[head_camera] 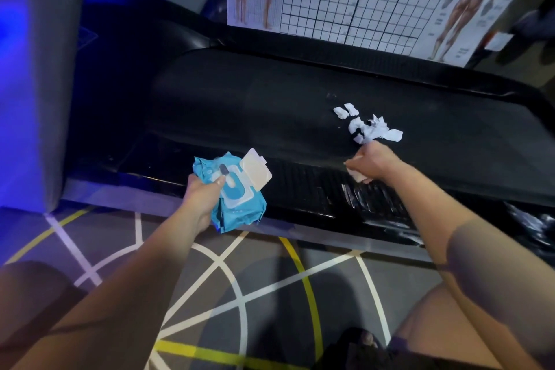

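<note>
Left hand grips blue wipes pack, lid flipped open, held off the treadmill side rail ready for the next pull. Right hand pinches a wipe against that rail, likely scrubbing it. Spent crumpled wipes sit on the belt, parked just clear of the rail.

Both bare arms reach forward, the left hand curled in a grip, the right hand fisted farther out.
</note>
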The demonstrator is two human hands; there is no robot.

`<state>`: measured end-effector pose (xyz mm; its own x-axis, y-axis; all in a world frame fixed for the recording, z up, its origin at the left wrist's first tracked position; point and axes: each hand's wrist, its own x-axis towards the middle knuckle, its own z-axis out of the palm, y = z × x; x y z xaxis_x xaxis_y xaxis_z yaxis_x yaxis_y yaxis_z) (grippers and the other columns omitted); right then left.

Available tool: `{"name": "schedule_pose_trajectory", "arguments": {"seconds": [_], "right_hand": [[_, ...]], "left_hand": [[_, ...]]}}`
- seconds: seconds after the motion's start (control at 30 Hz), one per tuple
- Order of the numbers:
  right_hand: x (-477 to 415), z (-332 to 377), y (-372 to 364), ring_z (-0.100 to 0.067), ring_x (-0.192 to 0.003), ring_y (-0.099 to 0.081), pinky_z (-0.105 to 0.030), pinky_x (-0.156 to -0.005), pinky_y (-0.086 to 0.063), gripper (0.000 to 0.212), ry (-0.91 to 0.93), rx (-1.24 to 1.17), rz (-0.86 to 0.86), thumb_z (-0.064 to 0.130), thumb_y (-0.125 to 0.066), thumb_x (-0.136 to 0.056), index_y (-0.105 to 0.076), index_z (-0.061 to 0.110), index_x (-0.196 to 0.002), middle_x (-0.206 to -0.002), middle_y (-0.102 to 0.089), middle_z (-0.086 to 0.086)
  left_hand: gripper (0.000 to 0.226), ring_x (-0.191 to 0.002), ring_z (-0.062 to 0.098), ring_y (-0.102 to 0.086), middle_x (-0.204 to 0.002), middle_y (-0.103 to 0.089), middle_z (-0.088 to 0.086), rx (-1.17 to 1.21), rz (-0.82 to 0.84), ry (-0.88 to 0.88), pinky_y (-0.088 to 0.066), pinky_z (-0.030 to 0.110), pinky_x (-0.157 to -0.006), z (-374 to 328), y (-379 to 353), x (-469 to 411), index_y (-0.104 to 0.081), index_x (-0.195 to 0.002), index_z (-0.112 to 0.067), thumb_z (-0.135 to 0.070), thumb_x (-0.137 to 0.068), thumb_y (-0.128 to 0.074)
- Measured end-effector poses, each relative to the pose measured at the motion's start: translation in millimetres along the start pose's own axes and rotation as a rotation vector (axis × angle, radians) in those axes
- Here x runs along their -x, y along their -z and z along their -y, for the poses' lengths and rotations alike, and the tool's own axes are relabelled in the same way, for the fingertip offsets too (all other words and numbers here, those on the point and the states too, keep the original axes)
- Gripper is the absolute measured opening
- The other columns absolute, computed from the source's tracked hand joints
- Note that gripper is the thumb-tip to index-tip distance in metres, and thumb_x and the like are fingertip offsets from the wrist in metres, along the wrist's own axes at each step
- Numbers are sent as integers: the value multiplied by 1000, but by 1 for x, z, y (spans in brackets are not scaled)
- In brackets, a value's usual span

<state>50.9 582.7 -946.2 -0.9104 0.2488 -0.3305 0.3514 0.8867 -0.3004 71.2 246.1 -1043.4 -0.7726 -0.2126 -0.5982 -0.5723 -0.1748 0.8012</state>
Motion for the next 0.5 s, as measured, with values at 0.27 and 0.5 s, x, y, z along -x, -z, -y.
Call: {"name": "schedule_pose_trajectory", "arguments": {"seconds": [0.27,0.5], "right_hand": [[13,19,-45,-18,-82,-70,-20,-63,-49,11,173,-14,82,18,-62,-88,-71,24,-84,-89,-74,-4],[19,12,-53,-20,-81,-71,-16,-54,-45,20,83,11,143,19,-62,-88,-80,11,-86,-79,-76,-8]], "left_hand": [[41,-103,28,-73,-121,-67,7,3,9,-1,-63,46,-71,0,0,-1,-42,-139,-25,-19,-106,-65],[38,-106,29,-72,-125,-67,9,-15,-6,-13,-62,44,-69,0,0,0,-43,-135,-25,-19,-105,-66]]}}
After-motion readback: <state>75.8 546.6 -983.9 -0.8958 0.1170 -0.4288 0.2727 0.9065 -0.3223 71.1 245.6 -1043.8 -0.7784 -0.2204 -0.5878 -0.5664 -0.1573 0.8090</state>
